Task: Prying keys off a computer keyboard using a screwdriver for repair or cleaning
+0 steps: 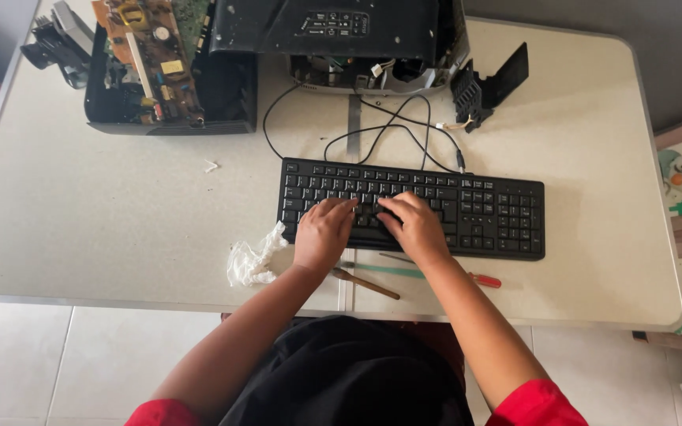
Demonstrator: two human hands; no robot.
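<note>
Together, we kept both hands on the black keyboard (410, 207). Our left hand (324, 233) lay palm down, loosely open, fingers curled onto the middle keys and gripping nothing. Our right hand (414, 226) lay just beside it in the same way, fingers bent onto the keys, holding nothing. The keyboard sat flat near the middle of the pale desk (104, 221), its long axis running left to right, its number pad at our right and its cable (392, 126) leading away from us. A crumpled white wipe (252, 257) lay just left of our left wrist, and a red-handled screwdriver (467, 275) lay between the keyboard and the desk's near edge.
</note>
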